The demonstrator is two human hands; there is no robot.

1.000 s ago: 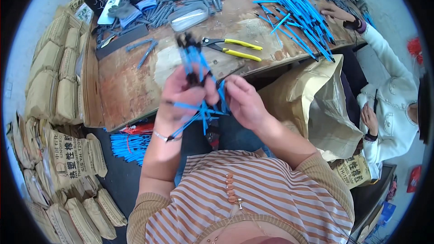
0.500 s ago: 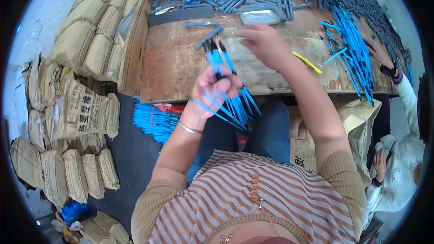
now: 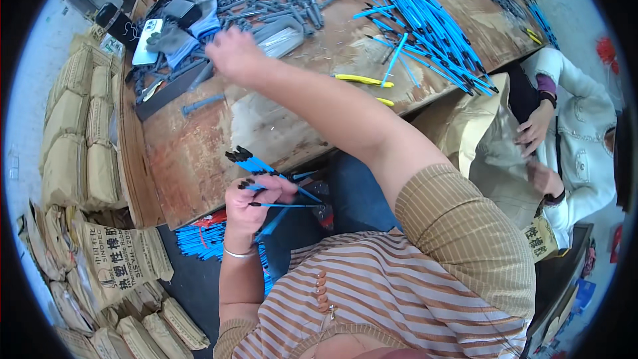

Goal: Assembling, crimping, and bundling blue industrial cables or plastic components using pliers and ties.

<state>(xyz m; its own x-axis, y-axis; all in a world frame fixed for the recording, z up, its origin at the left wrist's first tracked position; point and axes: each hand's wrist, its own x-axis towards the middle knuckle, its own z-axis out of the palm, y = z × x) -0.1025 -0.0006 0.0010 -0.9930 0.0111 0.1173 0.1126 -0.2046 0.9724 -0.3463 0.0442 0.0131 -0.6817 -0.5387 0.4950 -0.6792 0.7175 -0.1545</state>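
My left hand (image 3: 256,203) is closed around several thin blue rods (image 3: 249,161) with black ends, held just off the near table edge. One rod sticks out sideways between the fingers. Across the table, my right hand (image 3: 234,56) is beside the grey gloves (image 3: 174,45) with blue cuffs and the heap of grey plastic tubes (image 3: 266,1). Motion smears its fingers, so whether it holds anything is unclear. A single grey tube (image 3: 203,104) lies on the wood in front of a long dark grey tray (image 3: 171,85).
A clear plastic box (image 3: 282,38) stands behind my right forearm. Blue rods (image 3: 425,23) are piled at the right, near yellow-handled pliers (image 3: 362,80). More rods (image 3: 203,239) sit below the table. Paper sacks (image 3: 73,139) line the left. Another person (image 3: 578,139) stands by an open sack (image 3: 488,139).
The view has swung right. My right hand has moved away from the rods in my left hand to the far-left side of the table. The other person's hand has left the rod pile.
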